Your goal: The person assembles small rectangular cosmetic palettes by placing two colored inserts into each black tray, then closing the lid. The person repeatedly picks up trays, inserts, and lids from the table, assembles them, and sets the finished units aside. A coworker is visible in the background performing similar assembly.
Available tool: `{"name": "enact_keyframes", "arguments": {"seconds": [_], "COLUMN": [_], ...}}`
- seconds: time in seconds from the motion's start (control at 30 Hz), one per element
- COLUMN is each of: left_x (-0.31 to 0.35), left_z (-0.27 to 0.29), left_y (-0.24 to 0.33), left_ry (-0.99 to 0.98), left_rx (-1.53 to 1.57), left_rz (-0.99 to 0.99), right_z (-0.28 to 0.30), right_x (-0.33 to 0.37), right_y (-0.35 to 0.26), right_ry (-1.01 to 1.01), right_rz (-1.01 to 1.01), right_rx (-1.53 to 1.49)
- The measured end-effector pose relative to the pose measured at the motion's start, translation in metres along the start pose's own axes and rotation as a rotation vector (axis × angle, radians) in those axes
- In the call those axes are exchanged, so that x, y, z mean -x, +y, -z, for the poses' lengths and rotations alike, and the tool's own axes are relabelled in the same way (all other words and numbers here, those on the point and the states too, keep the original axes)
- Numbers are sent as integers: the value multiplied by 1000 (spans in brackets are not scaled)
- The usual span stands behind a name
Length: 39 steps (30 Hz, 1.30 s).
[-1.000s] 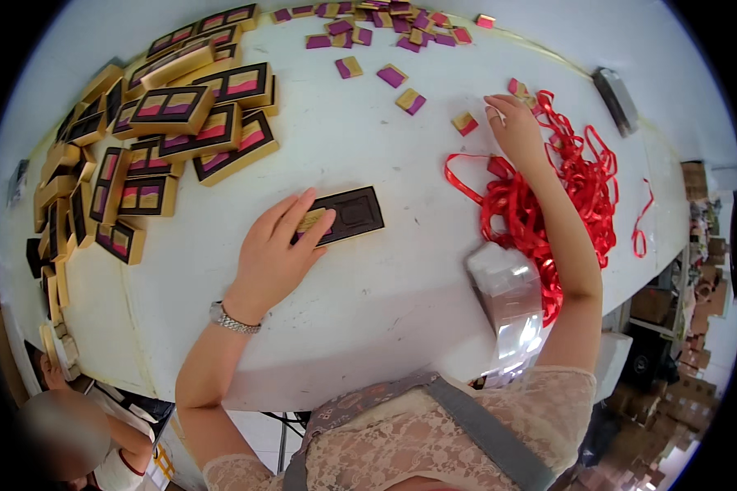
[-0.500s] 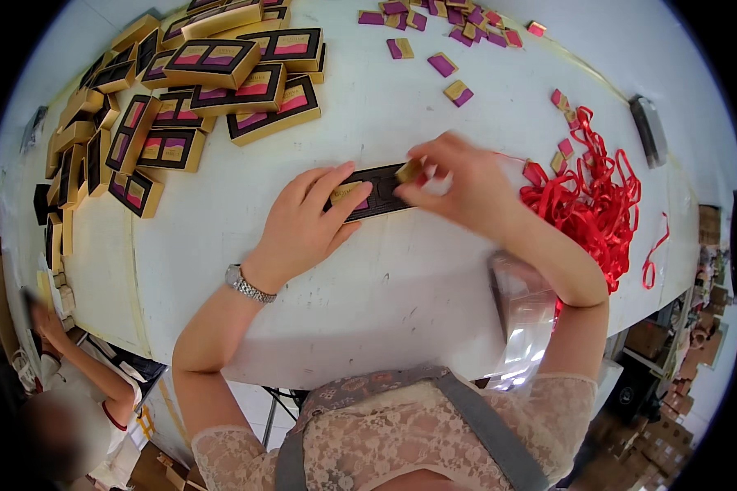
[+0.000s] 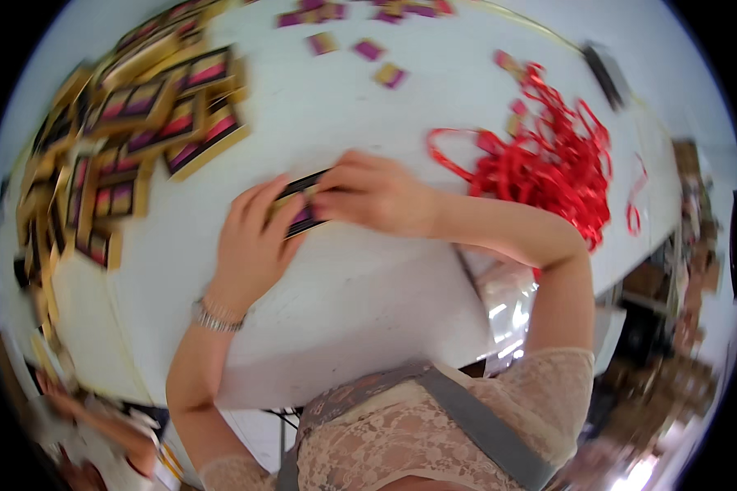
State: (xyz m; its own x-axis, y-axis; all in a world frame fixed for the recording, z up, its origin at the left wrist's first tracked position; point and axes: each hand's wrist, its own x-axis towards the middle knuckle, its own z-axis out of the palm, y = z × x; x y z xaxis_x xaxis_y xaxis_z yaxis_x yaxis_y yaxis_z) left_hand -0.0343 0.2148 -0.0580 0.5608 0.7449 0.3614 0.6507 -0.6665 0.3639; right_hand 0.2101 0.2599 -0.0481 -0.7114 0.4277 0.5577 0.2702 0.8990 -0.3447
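Observation:
My left hand (image 3: 256,237) grips the left end of a narrow black tray (image 3: 305,183) with a gold lower edge, its thumb and fingers along the two long sides. Between the hands a small gold-and-purple wrapped square (image 3: 296,211) shows in the tray. Over the tray's right end, my right hand (image 3: 377,195) is closed, fingertips pressed down on it. Those fingers hide whatever they hold. The picture is smeared by motion.
Gold-and-black boxes (image 3: 131,106) with pink and purple windows are heaped at the left. Loose wrapped squares (image 3: 391,76) lie at the far side. Tangled red ribbon (image 3: 540,164) and clear plastic (image 3: 508,307) lie to the right. Another person (image 3: 98,442) sits at the lower left.
My right hand, which held a gold wrapped square just above the tray, has come down onto the tray's right end. The square is now hidden. The whole view has shifted.

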Motion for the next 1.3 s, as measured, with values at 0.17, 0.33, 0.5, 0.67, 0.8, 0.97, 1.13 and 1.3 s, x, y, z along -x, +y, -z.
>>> {"name": "enact_keyframes", "arguments": {"seconds": [0.17,0.33,0.5,0.67,0.8,0.97,1.13,1.3], "left_x": [3,-21,-23,-13,-12,-13,-15,-15], "left_z": [-1,11,7,-4,-7,-7,-9,-6], "left_y": [5,28,29,18,16,16,17,19], "left_ry": [18,-185,-131,-86,-64,-48,-28,-30], "left_rx": [-229,-413,-267,-169,-153,-146,-126,-108], "left_rz": [-70,-214,-188,-181,-183,-189,-180,-162], "right_z": [8,37,165,196,203,246,196,148], "right_x": [13,46,136,225,232,225,292,183], "right_y": [-21,-13,35,-19,-51,-18,113,161], "right_ry": [-173,-193,83,-260,139,752,119,200], "right_rz": [-24,-251,-946,-1275,-1576,-1500,-1590,-1292], "right_rx": [246,384,875,472,44,165,1085,541]}}
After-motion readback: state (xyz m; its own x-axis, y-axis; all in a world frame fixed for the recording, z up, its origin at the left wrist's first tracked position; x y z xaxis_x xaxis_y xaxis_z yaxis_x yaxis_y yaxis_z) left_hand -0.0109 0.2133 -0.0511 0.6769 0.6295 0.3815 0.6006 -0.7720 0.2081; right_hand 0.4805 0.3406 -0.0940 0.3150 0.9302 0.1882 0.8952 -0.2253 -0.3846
